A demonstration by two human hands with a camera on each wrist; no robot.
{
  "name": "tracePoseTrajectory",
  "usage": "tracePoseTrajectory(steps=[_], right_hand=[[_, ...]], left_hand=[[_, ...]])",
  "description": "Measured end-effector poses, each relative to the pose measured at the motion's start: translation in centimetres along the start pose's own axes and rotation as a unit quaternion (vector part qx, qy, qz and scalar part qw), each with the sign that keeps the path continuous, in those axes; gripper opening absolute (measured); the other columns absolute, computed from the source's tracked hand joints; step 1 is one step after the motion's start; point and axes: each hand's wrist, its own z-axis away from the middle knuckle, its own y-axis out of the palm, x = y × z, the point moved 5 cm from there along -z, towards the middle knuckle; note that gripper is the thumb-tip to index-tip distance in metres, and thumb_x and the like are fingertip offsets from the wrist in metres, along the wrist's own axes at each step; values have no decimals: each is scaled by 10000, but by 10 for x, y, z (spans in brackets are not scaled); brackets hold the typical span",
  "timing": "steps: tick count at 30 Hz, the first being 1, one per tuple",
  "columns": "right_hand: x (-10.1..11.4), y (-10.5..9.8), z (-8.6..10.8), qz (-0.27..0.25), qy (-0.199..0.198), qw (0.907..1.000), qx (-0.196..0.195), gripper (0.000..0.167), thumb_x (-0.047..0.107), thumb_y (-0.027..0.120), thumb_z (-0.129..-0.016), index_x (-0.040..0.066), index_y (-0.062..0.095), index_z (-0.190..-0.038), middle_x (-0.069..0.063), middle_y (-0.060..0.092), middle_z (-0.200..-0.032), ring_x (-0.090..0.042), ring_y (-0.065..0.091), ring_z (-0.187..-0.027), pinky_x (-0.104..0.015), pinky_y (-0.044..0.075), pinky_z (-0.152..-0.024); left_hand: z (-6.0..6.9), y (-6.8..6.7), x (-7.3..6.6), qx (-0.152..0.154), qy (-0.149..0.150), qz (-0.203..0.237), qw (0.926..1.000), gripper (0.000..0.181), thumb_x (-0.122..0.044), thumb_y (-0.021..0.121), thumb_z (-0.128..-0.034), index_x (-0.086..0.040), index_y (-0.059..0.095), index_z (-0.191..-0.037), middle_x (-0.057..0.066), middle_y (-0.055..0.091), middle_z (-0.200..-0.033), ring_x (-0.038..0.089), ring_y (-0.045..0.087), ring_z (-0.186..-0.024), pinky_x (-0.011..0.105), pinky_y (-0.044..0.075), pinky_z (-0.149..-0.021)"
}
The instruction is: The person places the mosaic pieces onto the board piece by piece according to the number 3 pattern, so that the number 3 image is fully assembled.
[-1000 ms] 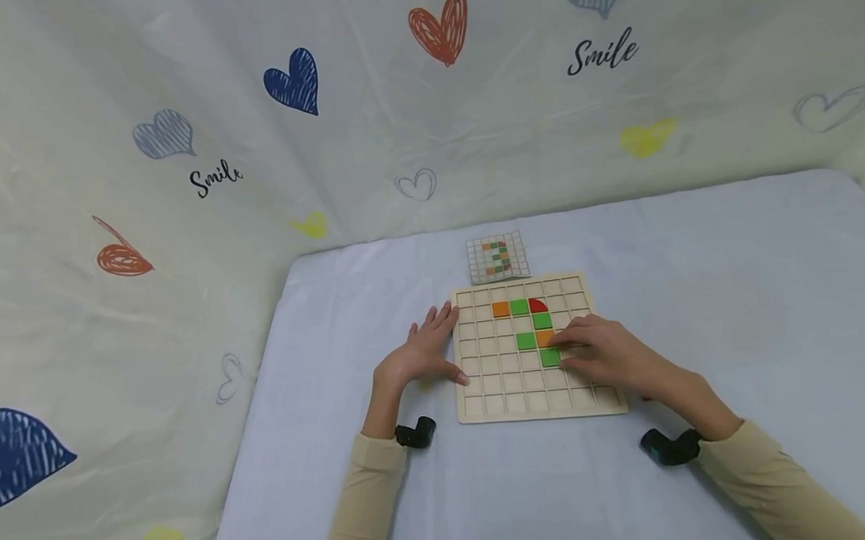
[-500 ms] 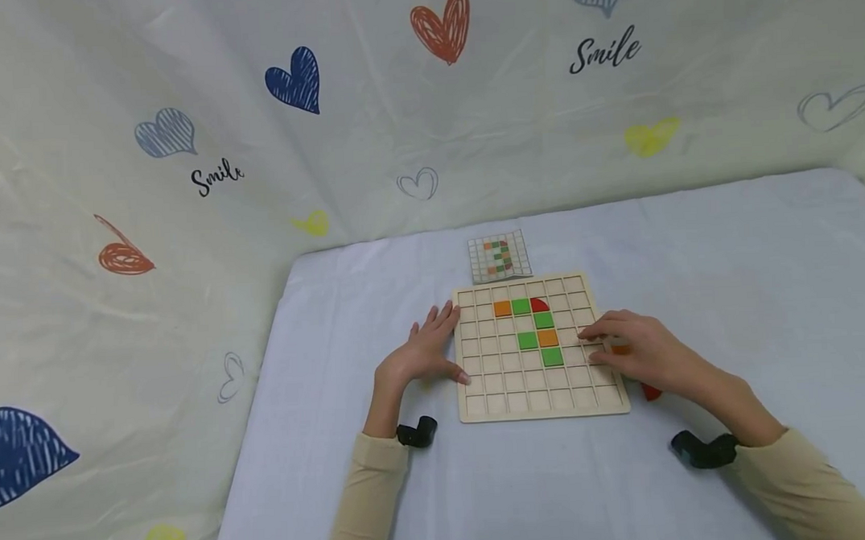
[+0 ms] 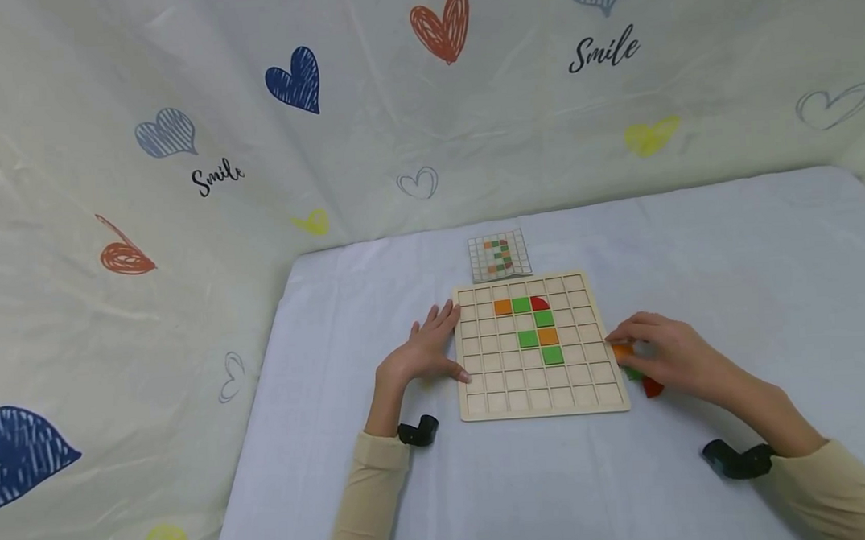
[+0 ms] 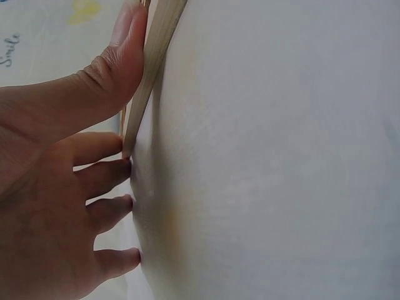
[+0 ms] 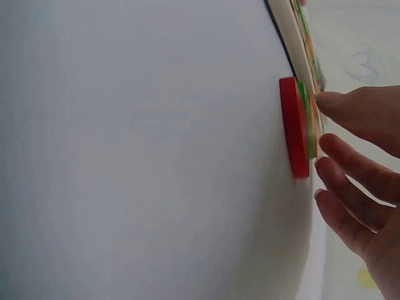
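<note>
A wooden grid board lies on the table, with several green, orange and red tiles set in its squares. My left hand rests along its left edge, fingers spread; in the left wrist view the thumb presses the board's side. Just off the right edge, my right hand reaches over an orange tile, thumb and fingers apart around it. A green tile and a red tile lie beside it, partly hidden by the hand. The right wrist view shows the thumb close to the orange tile; contact is unclear.
Behind the board lies a small card with a printed grid pattern of coloured squares. White cloth covers the table. A pale curtain printed with hearts hangs at the back and left.
My right hand has left the tiles on the board and moved right to the loose tiles beside it. The left hand stays at the board's left edge.
</note>
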Motion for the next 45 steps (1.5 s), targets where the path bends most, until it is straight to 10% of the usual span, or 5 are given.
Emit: tracePoseTrajectory(steps=[17, 34, 45], right_hand=[[-10, -8, 23, 60, -9, 9999, -131, 337, 20, 932, -656, 156, 752, -907, 79, 666, -929, -92, 548, -807, -175, 494, -668], [-10, -9, 35, 103, 1100, 9896, 918, 406, 249, 959, -692, 78, 695, -949, 13, 648, -939, -180, 604, -862, -292, 577, -743], [-9, -7, 39, 147, 963, 9891, 1105, 317, 205, 960, -684, 154, 685, -835, 69, 572, -869, -77, 522, -770, -229, 534, -649]], left_hand=[[-2, 2, -1, 29, -63, -48, 10000, 1224, -293, 902, -798, -180, 55, -1673, -17, -41, -1742, 214, -95, -1608, 510, -32, -1296], [-1, 0, -1, 41, -36, -75, 10000, 1220, -295, 903, -797, -155, 64, -1672, 7, -30, -1744, 230, -87, -1610, 534, -26, -1292], [-5, 4, 3, 172, -188, -241, 9994, 1244, -320, 885, -812, -184, -7, -1669, -42, -96, -1735, 194, -128, -1602, 518, -45, -1292]])
